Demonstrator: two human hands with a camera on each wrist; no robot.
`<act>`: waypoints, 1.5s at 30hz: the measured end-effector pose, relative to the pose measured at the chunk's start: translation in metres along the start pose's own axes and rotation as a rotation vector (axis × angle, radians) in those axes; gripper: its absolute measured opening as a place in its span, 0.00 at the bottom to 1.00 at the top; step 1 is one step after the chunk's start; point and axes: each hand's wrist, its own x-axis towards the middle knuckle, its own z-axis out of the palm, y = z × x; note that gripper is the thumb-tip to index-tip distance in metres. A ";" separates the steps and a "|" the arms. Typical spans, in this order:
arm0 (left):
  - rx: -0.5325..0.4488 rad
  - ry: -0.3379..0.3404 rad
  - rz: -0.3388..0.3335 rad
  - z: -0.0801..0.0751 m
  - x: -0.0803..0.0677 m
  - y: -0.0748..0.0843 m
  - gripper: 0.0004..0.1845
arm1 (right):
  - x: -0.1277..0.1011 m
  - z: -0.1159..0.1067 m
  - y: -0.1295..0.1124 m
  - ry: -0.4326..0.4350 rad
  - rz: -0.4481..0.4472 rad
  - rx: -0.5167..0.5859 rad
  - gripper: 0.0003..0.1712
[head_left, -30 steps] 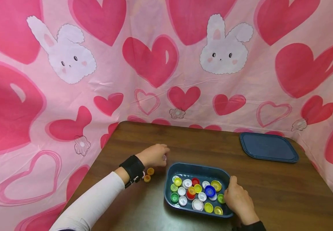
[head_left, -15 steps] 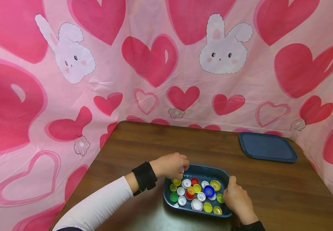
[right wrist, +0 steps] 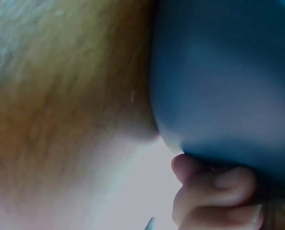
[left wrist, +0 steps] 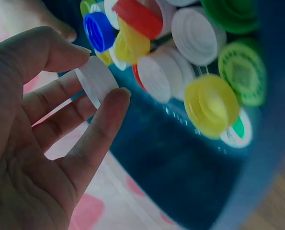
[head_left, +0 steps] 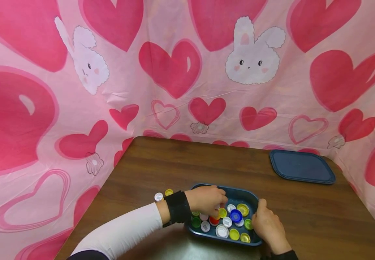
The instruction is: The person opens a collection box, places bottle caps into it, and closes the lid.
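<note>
Wooden table (head_left: 161,162) bears a blue tub (head_left: 251,198) full of bottle caps; the left hand (head_left: 207,202) pinches a white cap (left wrist: 96,81) over it, the right hand (head_left: 267,225) grips its right rim, two caps (head_left: 163,195) lie outside, left.

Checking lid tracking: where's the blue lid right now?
In the head view the blue lid lies flat on the wooden table at the far right, beyond the blue tray of bottle caps, touched by neither hand.

Perhaps home: heart-print backdrop (head_left: 174,68), table (head_left: 161,162).
</note>
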 end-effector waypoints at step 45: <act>-0.014 0.231 -0.265 -0.021 -0.085 -0.088 0.22 | 0.000 0.000 0.003 0.025 -0.034 -0.005 0.19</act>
